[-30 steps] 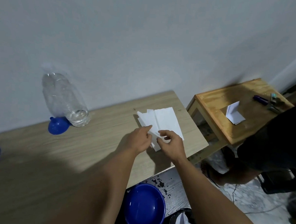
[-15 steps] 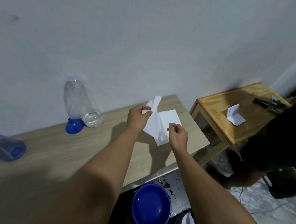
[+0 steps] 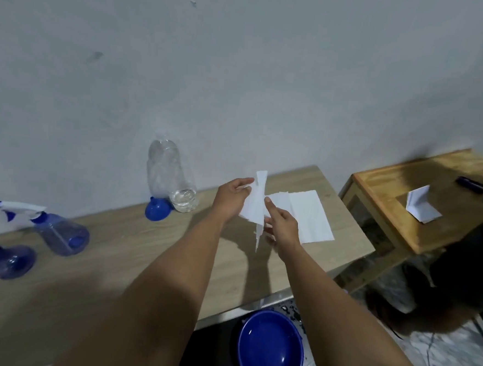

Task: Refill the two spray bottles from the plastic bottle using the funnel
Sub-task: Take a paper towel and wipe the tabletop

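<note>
A: Any labels to read?
B: No writing shows on the bottle [image 3: 169,177], upright by the wall, funnel [image 3: 157,209] touching its base; two sprayers [image 3: 59,231] [image 3: 6,258] far left
A: Hands?
B: Both arms reach out over the table [image 3: 132,249]. Left hand [image 3: 230,199] pinches a raised tissue [image 3: 255,209]; right hand [image 3: 281,228], fingers loosely curled, touches its lower part

We see the clear plastic bottle [image 3: 169,177] standing near the wall, a little water at its bottom; whether it is capped we cannot tell. The blue funnel [image 3: 157,213] lies tipped over, touching the bottle's base. Two translucent blue spray bottles, one [image 3: 59,234] beside the other [image 3: 9,259], stand at the left.
</note>
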### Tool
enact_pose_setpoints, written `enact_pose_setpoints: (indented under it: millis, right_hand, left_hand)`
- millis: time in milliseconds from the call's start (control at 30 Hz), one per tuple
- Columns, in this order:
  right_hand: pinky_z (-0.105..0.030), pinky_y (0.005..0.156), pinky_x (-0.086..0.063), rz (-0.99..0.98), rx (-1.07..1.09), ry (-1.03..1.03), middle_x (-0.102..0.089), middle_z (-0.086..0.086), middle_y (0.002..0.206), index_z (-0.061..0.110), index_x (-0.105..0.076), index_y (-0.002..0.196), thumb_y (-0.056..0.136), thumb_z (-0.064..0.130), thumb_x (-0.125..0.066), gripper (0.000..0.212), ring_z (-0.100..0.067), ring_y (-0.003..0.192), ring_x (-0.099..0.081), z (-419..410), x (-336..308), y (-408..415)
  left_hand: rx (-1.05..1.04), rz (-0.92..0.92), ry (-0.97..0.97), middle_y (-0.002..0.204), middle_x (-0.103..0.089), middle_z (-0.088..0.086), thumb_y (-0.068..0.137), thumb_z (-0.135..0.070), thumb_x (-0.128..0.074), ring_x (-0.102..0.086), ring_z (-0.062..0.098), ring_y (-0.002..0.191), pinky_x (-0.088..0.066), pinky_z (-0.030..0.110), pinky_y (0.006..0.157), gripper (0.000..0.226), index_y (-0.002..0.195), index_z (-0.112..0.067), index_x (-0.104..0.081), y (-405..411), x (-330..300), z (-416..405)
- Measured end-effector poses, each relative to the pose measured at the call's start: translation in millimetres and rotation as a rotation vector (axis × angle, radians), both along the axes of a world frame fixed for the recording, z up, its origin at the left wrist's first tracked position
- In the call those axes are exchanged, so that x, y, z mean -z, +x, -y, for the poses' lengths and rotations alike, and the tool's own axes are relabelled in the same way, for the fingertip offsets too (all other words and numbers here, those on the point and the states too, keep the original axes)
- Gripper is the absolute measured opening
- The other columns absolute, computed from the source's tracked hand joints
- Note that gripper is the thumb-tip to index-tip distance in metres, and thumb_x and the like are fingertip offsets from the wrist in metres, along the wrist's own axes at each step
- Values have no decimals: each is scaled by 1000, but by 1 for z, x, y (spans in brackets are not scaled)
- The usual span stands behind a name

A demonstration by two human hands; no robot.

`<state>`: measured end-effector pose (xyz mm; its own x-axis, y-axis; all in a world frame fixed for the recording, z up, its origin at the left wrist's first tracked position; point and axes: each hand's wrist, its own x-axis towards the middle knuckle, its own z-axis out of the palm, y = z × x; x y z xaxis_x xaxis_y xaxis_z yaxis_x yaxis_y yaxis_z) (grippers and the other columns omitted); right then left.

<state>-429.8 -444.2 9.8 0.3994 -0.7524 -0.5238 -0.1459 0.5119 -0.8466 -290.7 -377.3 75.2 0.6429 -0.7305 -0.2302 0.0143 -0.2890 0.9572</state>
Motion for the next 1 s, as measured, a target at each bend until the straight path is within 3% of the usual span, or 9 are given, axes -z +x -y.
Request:
enact_pose_setpoints:
  millis: [133, 267, 400, 467, 533, 667, 833, 933, 1000]
  right_hand:
    - [-32, 73, -55, 88, -10, -66, -80, 2, 93, 23, -76, 110, 76, 63, -84, 54, -17, 80, -74, 0, 2, 1]
    - [-36, 77, -54, 108, 47, -120, -77, -1, 90, 14, -80, 92, 87, 28, -85, 16, -22, 84, -66, 11, 4, -7]
    - [-40, 80, -53, 88, 61, -107, -78, -14, 104, 9, -80, 93, 93, 21, -78, 13, -27, 88, -68, 19, 2, -10]
    - [-32, 77, -55, 69, 95, -117, -80, -9, 102, 11, -81, 92, 96, 20, -73, 13, -27, 92, -74, 21, 0, -11]
    - [-26, 70, -54, 58, 140, -114, -81, -8, 99, 10, -80, 91, 97, 18, -71, 13, -27, 95, -77, 22, -1, -12]
    - [-34, 79, -56, -21, 150, -58, -77, -4, 100, 12, -76, 95, 99, 28, -68, 18, -27, 95, -71, 27, 4, -12]
    - [-38, 78, -54, -31, 74, 188, -71, -4, 107, 22, -69, 108, 98, 66, -54, 48, -26, 96, -67, 24, 6, -11]
    - [-43, 82, -58, 193, 71, 425, -72, -10, 116, 26, -68, 120, 93, 78, -47, 62, -29, 103, -67, 24, 7, -12]
    - [-44, 73, -63, 336, 113, 474, -74, -13, 119, 19, -67, 131, 97, 63, -57, 56, -31, 98, -71, 28, 7, -14]
  left_hand:
    - [94, 33, 73, 124, -68, 4, 99, -12, -53, -68, 26, 105, -55, 40, 95, 34, 128, -22, -67, -9, 6, 6]
    - [143, 76, 115, 121, -66, -4, 99, -13, -54, -66, 17, 101, -51, 30, 92, 38, 134, -24, -63, -16, 13, 12]
    - [135, 137, 146, 122, -67, -3, 99, -14, -51, -67, 21, 104, -53, 37, 96, 38, 132, -27, -63, -20, 15, 19]
    - [107, 168, 150, 126, -67, -2, 99, -15, -50, -67, 18, 98, -54, 33, 89, 38, 130, -29, -64, -22, 16, 22]
    - [80, 182, 151, 117, -69, 2, 99, -16, -50, -61, 11, 76, -49, 26, 71, 37, 129, -30, -65, -22, 18, 24]
    - [55, 63, 76, 106, -66, -6, 98, -13, -50, -56, 9, 73, -48, 15, 66, 38, 127, -30, -67, -21, 11, 29]
    - [132, -378, -33, 122, -71, 0, 100, -15, -52, -66, 26, 114, -53, 46, 100, 34, 125, -32, -69, -24, -8, 41]
    - [171, -376, -12, 126, -69, 1, 101, -15, -52, -66, 24, 114, -52, 44, 101, 35, 129, -30, -67, -23, -12, 44]
    - [166, -212, 48, 132, -65, 0, 100, -15, -52, -65, 21, 114, -52, 39, 101, 36, 130, -29, -66, -21, -9, 44]
